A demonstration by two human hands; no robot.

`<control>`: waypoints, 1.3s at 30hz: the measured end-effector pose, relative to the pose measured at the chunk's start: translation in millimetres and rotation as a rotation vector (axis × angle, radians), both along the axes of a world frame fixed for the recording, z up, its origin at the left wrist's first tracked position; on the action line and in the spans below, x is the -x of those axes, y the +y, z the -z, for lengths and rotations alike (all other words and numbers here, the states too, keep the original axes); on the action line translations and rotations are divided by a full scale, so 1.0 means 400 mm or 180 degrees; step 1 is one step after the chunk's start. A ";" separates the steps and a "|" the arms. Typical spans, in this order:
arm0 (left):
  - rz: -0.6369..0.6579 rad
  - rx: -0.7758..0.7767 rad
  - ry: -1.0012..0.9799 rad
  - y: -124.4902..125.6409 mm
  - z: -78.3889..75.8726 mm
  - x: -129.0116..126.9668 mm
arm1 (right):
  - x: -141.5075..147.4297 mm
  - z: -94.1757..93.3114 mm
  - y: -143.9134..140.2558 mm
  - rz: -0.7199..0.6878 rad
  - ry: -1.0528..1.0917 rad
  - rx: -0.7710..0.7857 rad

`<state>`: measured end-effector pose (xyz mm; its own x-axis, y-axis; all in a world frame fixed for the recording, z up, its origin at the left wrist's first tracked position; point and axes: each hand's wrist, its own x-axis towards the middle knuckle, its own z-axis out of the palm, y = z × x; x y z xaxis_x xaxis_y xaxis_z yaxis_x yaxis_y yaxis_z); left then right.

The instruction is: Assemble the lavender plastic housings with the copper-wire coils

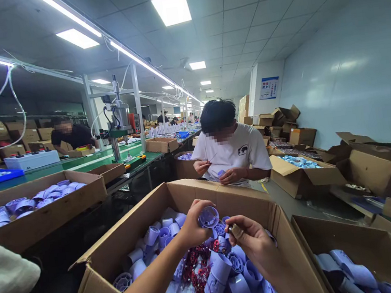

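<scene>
My left hand grips a round lavender plastic housing, its circular end facing me. Just to its right, my right hand is closed in a pinch, with tan tape around a finger. A small dark piece shows at its fingertips, too small to name. Both hands are above a large open cardboard box. Inside lie many lavender cylindrical housings, some with spoked ends. Among them runs a heap of small red parts with thin wires.
Across the box a person in a white shirt holds a similar housing. Another carton of housings stands at right, and a shallow one at left. A green-topped bench carries a press machine.
</scene>
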<state>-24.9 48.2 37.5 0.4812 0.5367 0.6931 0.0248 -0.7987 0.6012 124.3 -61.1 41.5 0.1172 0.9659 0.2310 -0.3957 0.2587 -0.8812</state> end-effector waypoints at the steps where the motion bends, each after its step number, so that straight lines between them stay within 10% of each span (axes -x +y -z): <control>1: -0.0007 -0.0042 0.0003 0.001 0.001 0.000 | 0.000 0.006 0.005 0.0011 -0.0061 -0.0015; 27: -0.0504 -0.0492 0.0538 -0.020 -0.001 -0.019 | 0.031 0.001 0.023 0.1301 -0.0228 0.0134; 39: -0.0429 -0.0754 0.0559 -0.038 0.006 -0.030 | 0.059 0.029 0.016 0.1984 -0.2232 -0.0521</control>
